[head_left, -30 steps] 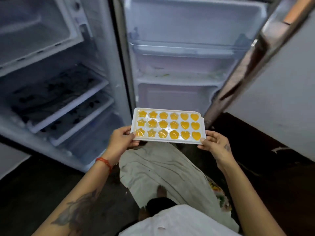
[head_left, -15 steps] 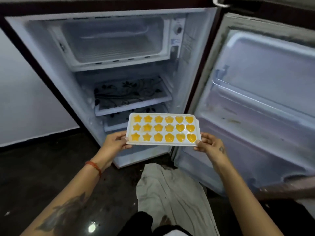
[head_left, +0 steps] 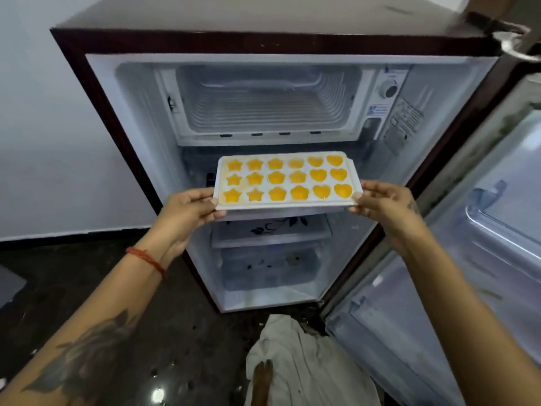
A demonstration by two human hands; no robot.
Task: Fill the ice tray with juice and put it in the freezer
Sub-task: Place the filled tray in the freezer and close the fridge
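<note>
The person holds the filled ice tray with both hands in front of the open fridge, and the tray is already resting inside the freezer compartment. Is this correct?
Not quite. The head view shows the ice tray held in the air by the left hand and right hand, below the freezer compartment, not yet inside. The rest is correct.

Pale wall (head_left: 44,142), dark glossy floor (head_left: 87,276), black skirting (head_left: 73,238)

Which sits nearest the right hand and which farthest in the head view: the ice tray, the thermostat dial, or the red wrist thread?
1. Ice tray: its right end is held by the right hand.
2. Thermostat dial: above the hand, upper right inside the fridge.
3. Red wrist thread: far across, on the left wrist.
</note>
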